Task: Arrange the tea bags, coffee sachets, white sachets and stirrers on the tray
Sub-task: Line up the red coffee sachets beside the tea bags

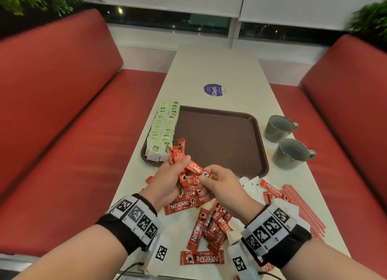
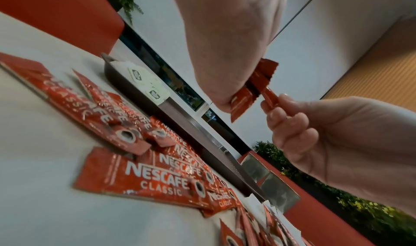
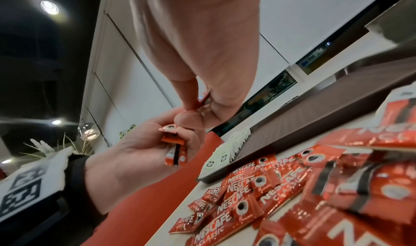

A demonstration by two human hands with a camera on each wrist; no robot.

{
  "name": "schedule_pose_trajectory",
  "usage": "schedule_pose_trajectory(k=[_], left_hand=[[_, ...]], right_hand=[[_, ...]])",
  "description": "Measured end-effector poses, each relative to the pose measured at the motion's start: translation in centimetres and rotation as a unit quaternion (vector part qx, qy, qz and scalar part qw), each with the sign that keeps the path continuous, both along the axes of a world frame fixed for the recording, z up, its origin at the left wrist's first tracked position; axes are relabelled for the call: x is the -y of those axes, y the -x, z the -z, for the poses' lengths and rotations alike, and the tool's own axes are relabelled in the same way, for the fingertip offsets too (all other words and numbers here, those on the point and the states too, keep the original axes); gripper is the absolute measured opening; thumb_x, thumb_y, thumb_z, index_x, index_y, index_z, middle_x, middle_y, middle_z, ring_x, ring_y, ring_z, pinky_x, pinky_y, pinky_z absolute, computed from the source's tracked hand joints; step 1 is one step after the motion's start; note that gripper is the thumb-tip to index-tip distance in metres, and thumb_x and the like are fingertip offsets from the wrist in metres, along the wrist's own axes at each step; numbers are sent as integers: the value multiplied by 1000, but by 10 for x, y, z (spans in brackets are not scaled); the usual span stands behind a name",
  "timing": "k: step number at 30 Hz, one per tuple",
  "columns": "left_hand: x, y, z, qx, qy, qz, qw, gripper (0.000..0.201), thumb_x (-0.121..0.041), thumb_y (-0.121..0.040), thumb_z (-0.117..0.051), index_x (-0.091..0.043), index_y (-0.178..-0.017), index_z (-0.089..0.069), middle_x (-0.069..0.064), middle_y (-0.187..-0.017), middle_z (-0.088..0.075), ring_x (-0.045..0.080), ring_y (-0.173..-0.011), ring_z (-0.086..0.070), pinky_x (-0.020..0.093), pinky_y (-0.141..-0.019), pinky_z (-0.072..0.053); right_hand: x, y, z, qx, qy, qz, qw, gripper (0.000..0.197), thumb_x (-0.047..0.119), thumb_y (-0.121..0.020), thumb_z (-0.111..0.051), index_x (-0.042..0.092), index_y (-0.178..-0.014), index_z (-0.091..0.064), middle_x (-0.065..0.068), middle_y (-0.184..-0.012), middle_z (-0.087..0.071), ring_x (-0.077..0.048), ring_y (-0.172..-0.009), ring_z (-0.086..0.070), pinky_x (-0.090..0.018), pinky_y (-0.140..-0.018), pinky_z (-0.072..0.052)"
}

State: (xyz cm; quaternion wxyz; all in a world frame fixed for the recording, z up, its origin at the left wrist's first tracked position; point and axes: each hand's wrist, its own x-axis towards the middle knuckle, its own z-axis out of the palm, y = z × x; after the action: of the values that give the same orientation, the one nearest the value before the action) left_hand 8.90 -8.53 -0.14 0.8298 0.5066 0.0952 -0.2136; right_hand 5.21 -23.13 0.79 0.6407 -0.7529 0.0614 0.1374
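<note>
Red Nescafé coffee sachets (image 1: 206, 223) lie scattered low in the centre of the head view, and I read the step in hand as gathering them into a neat bundle. My left hand (image 1: 165, 183) curls round a small sheaf of sachets (image 1: 178, 152) whose ends fan up over the tray's near edge. My right hand (image 1: 219, 185) pinches one more sachet (image 1: 195, 168) between thumb and forefinger, its far end touching the sheaf.

Tea bags (image 1: 163, 131) already stand in two rows along the left side of the brown tray (image 1: 222, 141), just left of centre frame; the rest of the tray is bare. White sachets (image 1: 251, 185) and red-striped stirrers (image 1: 301, 208) lie at lower right, not yet on the tray.

Next, as I judge it, I must slide the pinched sachet flat against the sheaf, same way round, then go down for another from the pile. Foil is slippery, so my left grip could let the sheaf splay.

Two grey mugs (image 1: 287, 141) stand right of the tray, clear of my reach path. A round purple sticker (image 1: 213, 89) marks the table (image 1: 219, 70) above the tray. Red bench seats (image 1: 62, 112) flank both sides.
</note>
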Motion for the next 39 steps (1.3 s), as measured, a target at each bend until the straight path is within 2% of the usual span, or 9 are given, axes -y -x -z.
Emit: schedule_pose_trajectory(k=[9, 12, 15, 20, 25, 28, 31, 36, 39], left_hand=[[-18, 0, -1, 39, -85, 21, 995, 14, -9, -90, -59, -11, -82, -48, 6, -60, -52, 13, -48, -46, 22, -49, -43], [-23, -1, 1, 45, -109, 16, 993, 16, -8, -89, -61, -11, -78, -49, 5, -59, -51, 14, -50, -46, 28, -58, -42], [-29, -2, 4, 19, -88, 5, 996, 17, -5, -90, -58, -11, -79, -48, 6, -57, -47, 14, -47, -43, 24, -52, -42], [-48, -16, 11, -57, -62, 12, 996, 13, -9, -91, -58, -6, -101, -50, 3, -56, -54, 9, -44, -44, 17, -43, -40], [-77, -39, 19, -81, -66, -7, 995, 18, -11, -84, -64, -2, -95, -52, 7, -65, -60, 11, -46, -44, 19, -38, -36], [-84, -47, 21, -111, -45, -12, 993, 18, -15, -86, -62, -5, -98, -53, 9, -64, -56, 12, -44, -41, 17, -35, -29], [-83, -56, 21, -139, -28, -4, 990, 30, -22, -84, -65, -3, -104, -53, 11, -63, -55, 14, -41, -41, 17, -34, -28], [-79, -67, 20, -146, -53, 30, 987, 35, -26, -83, -63, 6, -96, -54, 11, -48, -54, 19, -34, -44, 21, -37, -34], [-84, -73, 22, -140, -48, 41, 988, 40, -29, -77, -70, 6, -91, -58, 14, -54, -56, 23, -41, -49, 24, -43, -40]], right_hand=[[11, -8, -7, -67, -130, 44, 988, 16, 6, -96, -50, 5, -85, -62, -10, -70, -63, -12, -55, -55, -21, -51, -47], [9, -15, -11, -48, -52, 29, 997, 15, 4, -94, -54, 3, -82, -63, -9, -65, -64, -11, -49, -54, -20, -47, -44], [1, -21, -10, -7, 26, 23, 999, 14, 5, -92, -58, 4, -80, -63, -5, -58, -65, -10, -44, -54, -20, -44, -43], [-3, -38, -5, -1, 105, -8, 994, 14, 7, -94, -54, 9, -83, -64, -1, -63, -66, -10, -53, -58, -26, -55, -51], [13, -89, -25, 104, 313, -82, 940, 12, 16, -89, -62, 21, -91, -73, 11, -77, -65, 0, -72, -59, -10, -70, -43], [22, -142, -27, 131, 347, -12, 929, 11, 20, -87, -66, 20, -95, -74, 9, -87, -61, -7, -86, -55, -18, -80, -37], [24, -205, -13, 104, 315, 56, 942, 3, 19, -82, -71, 18, -85, -73, 7, -77, -63, -11, -81, -57, -21, -76, -37], [16, -293, 38, 42, 256, 139, 956, 17, 12, -79, -68, 20, -65, -63, -7, -73, -67, -26, -74, -63, -42, -77, -55], [15, -331, 64, 19, 245, 173, 954, 22, 10, -78, -67, 20, -60, -61, -14, -78, -71, -30, -74, -65, -46, -78, -57]])
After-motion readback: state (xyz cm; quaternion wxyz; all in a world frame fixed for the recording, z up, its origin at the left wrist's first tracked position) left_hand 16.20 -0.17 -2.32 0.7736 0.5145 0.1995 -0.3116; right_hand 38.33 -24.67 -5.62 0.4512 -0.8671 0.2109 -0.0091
